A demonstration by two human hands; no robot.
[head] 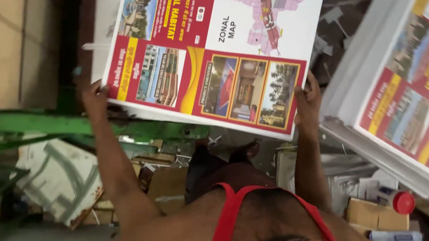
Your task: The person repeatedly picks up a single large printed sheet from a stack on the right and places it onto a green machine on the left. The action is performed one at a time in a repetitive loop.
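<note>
Currently both hands grip one large red-and-yellow printed poster sheet [209, 49] — left hand [94, 97] closed on its left edge, right hand [307, 103] closed on its lower right corner. Sheet's long axis spans between them, left of the tall stack of matching printed sheets [406, 95].

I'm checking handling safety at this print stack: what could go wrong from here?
The printed sheets are gripped only at their near corners by the left hand and right hand, so the unsupported middle may sag or crease. Their edge lies close to the green machine bar and could snag. The tall stack of printed sheets at the right sits close to the right hand; a bump might shift it.
</note>
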